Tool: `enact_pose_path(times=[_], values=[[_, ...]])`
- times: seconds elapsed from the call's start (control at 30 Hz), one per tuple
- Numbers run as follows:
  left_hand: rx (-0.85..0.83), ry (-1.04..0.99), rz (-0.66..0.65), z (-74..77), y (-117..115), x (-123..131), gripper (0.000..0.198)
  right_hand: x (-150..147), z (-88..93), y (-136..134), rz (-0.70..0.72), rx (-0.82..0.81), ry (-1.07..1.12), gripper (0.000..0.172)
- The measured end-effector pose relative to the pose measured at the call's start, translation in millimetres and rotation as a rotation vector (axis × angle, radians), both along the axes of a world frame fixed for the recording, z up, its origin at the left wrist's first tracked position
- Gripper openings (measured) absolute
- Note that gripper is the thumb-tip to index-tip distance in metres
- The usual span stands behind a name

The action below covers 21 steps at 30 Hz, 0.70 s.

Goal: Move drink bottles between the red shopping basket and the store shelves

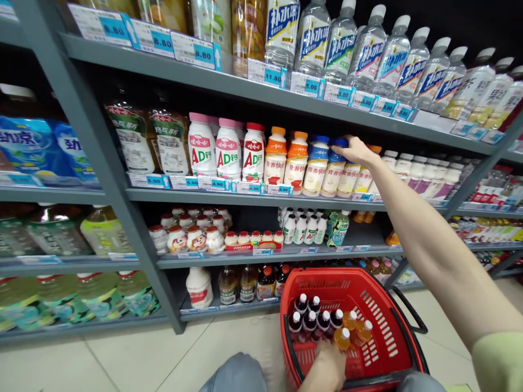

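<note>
My right hand [354,150] reaches to the middle shelf, its fingers curled over the blue cap of a milk drink bottle [333,175]. That bottle stands upright in a row. Beside it on the left is another blue-capped milk drink bottle [316,166], then orange-capped ones [297,163]. Low in the red shopping basket [297,356] is my left hand [330,363], close to the white-capped bottles. Its fingers point down and are hidden, so any grip is unclear. Several dark purple drink bottles [309,324] and orange drink bottles [342,340] stand in the basket.
The upper shelf edge [196,81] runs just above my right hand. White AD bottles [229,155] stand left in the same row. Small white bottles [300,228] fill part of the shelf below. The basket's black handle [408,310] sticks out at its right. Tiled floor [134,354] lies below.
</note>
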<state>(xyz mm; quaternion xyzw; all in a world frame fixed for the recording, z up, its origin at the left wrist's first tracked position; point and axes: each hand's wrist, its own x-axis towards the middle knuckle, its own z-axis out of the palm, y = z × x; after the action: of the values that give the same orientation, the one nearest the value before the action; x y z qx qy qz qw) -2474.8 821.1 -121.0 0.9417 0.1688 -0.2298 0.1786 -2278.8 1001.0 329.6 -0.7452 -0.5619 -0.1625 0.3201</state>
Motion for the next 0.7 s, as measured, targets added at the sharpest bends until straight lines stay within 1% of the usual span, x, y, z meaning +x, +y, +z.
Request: enact_pose_path(times=[0.07, 0.17, 0.3, 0.4, 0.47, 0.57, 0.63, 0.7], values=[[0.009, 0.002, -0.001, 3.7, 0, 0, 0.06, -1, -1.5, -2, 0.001, 0.01, -0.029, 0.056], [0.016, -0.016, 0.005, 5.0, 0, 0, 0.06, -7, -1.4, -4, -0.042, -0.006, -0.098, 0.057], [-0.005, -0.043, 0.019, -2.2, 2, 0, 0.061, -12, -0.1, -5, -0.072, -0.03, -0.124, 0.062], [-0.011, -0.065, 0.027, -8.2, 2, 0, 0.058, -12, -0.6, -7, -0.066, -0.033, -0.144, 0.066], [0.0, -0.072, 0.033, -8.2, 2, -1, 0.057, -12, -1.9, -9, -0.047, 0.004, -0.159, 0.065], [0.018, -0.031, 0.019, -2.0, 1, -2, 0.061, -8, -4.8, -13, -0.065, 0.144, -0.208, 0.057], [0.027, 0.007, 0.005, 2.5, 1, -3, 0.064, -1, -6.9, -15, -0.142, 0.219, -0.229, 0.054], [0.03, 0.01, -0.005, 4.4, 2, -4, 0.065, 10, -9.3, -16, -0.233, 0.209, -0.185, 0.053]])
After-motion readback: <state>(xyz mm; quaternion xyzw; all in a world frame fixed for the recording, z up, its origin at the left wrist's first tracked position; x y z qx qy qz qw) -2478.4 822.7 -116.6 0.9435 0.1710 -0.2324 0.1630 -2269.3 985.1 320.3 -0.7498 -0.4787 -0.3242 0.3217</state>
